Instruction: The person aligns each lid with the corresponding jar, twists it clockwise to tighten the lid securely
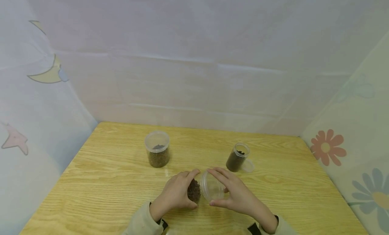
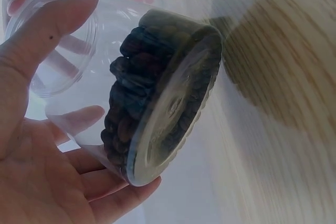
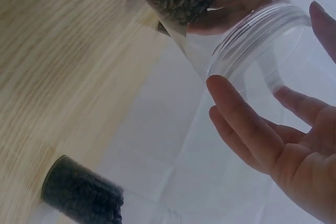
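A clear plastic jar (image 2: 157, 98), partly filled with small dark brown bean-like pieces (image 1: 193, 191), is tilted with its mouth toward the right. My left hand (image 1: 176, 192) grips its side, thumb on one side and fingers round the other. At the mouth end, my right hand (image 1: 235, 193) curls its thumb and fingers round a clear round lid (image 1: 212, 187). The ridged rim (image 3: 252, 35) shows between fingertips and thumb in the right wrist view. Whether the lid is seated on the jar, I cannot tell.
Behind the left hand stands a wide lidded jar (image 1: 158, 152) of brown pieces. A narrower jar (image 1: 236, 158) of dark pieces stands uncovered at the back right, beside a small clear lid (image 1: 248, 165). Fabric walls (image 1: 194, 76) enclose the wooden table (image 1: 106, 181).
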Demonstrator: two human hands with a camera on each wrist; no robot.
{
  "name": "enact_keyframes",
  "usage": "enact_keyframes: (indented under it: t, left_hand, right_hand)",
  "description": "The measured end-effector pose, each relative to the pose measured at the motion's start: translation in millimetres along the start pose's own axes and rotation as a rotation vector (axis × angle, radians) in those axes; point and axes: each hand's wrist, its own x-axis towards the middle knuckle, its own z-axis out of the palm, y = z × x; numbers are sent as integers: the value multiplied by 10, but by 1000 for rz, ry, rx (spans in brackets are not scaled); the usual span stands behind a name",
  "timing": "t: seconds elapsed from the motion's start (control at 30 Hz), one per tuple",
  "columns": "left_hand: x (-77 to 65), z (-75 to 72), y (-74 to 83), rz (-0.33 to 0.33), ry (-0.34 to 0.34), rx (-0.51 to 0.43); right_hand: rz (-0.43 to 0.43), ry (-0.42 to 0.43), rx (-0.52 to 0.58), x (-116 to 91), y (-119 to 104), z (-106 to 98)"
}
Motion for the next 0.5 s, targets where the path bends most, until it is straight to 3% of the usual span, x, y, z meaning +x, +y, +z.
enact_keyframes:
  t: [0.33,0.5]
  left_hand:
    - [-5,-12,1,-5,-6,-4]
    - [-6,-18,-17,-9,-17,-29]
  right_hand:
    - [-59,49,-199,-12,-3,-12]
    - [-224,34,-187,24,52,-63]
